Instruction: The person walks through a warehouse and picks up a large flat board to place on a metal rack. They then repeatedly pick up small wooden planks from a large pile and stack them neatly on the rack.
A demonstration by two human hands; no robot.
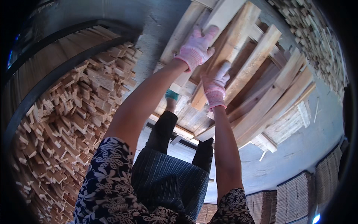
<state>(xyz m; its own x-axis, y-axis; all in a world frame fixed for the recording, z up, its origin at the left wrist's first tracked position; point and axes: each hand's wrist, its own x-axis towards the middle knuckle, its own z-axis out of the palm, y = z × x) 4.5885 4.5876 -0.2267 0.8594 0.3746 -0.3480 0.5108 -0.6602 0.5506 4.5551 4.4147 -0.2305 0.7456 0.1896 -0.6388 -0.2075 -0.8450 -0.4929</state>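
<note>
Both my hands wear pale pink knit gloves with pink cuffs. My left hand [197,46] lies with spread fingers on a pale, smooth wooden plank [225,15]. Lower and to its right, my right hand [217,84] straddles a thicker yellowish wooden beam [238,28], thumb on one side and fingers on the other. The beam slants from the upper right down toward my legs. Beside it on the right runs another rough-edged board [257,59]. The undersides of both hands are hidden.
More long boards [276,93] lie slanted at the right over a wooden pallet [287,127]. A large heap of split wood strips [74,123] rises on the left behind a dark metal bar [48,71]. Stacked wood [317,41] fills the upper right; bundled stacks [294,194] stand lower right.
</note>
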